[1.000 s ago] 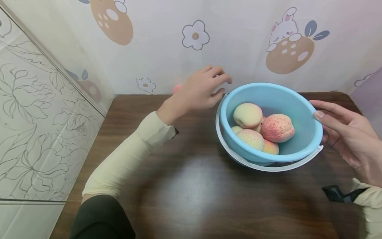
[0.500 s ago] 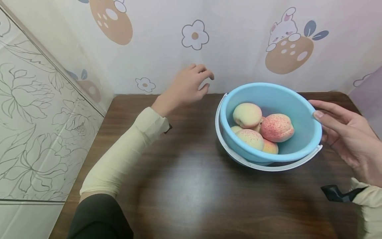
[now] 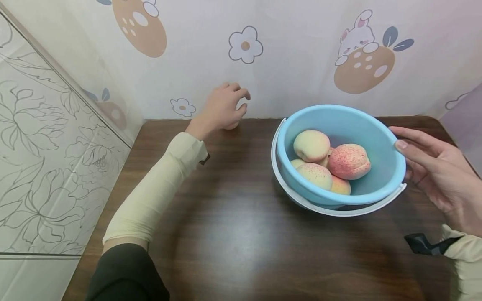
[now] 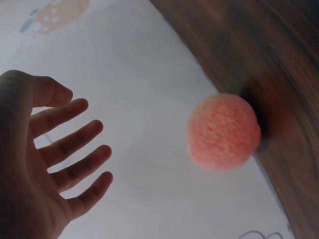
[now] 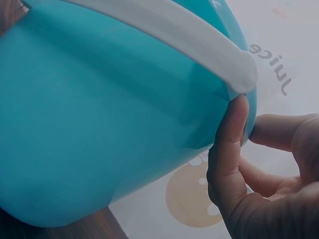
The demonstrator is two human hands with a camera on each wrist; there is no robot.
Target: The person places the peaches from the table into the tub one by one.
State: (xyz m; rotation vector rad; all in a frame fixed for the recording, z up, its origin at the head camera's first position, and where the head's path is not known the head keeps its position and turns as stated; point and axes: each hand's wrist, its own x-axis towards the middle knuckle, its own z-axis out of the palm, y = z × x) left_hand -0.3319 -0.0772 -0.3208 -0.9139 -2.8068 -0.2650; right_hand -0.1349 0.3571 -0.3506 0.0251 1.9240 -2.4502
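Observation:
In the head view my left hand (image 3: 222, 106) is over the back edge of the table, fingers apart and slightly bent, with nothing in its grasp. A peach (image 3: 231, 125) sits just below it, mostly hidden by the hand. The left wrist view shows that pinkish, fuzzy peach (image 4: 224, 132) a short way from the fingertips. On the right, my right hand (image 3: 444, 167) pinches the rim of a light blue bucket (image 3: 380, 146), thumb on the rim. Several peaches (image 3: 350, 161), yellowish to red, lie inside. From the right wrist view, the fingers grip close to the handle's pivot.
The white bucket handle (image 3: 339, 212) hangs down along the front side. A dark wooden table (image 3: 241, 251) carries everything. Behind it hangs a patterned white curtain (image 3: 293, 50), and a flower-patterned tiled wall (image 3: 45, 167) borders the left.
My left hand has moved left, away from the bucket, and now lies over the peach at the back edge. My right hand and the bucket have stayed put.

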